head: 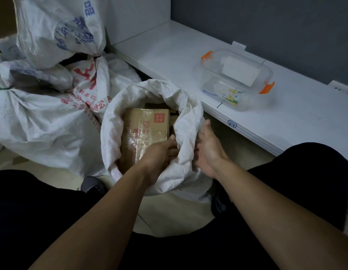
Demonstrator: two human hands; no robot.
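Fingers (pixel 172 150) of left hand (pixel 159 159) and right hand (pixel 208 151) grip sack rim (pixel 185 133) between them (box (pixel 147 129) inside).

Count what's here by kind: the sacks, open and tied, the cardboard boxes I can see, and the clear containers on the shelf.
open sack: 1
tied sacks: 3 at least, as the pile overlaps
cardboard box: 1 in plain sight
clear container: 1
Total: 6 at least
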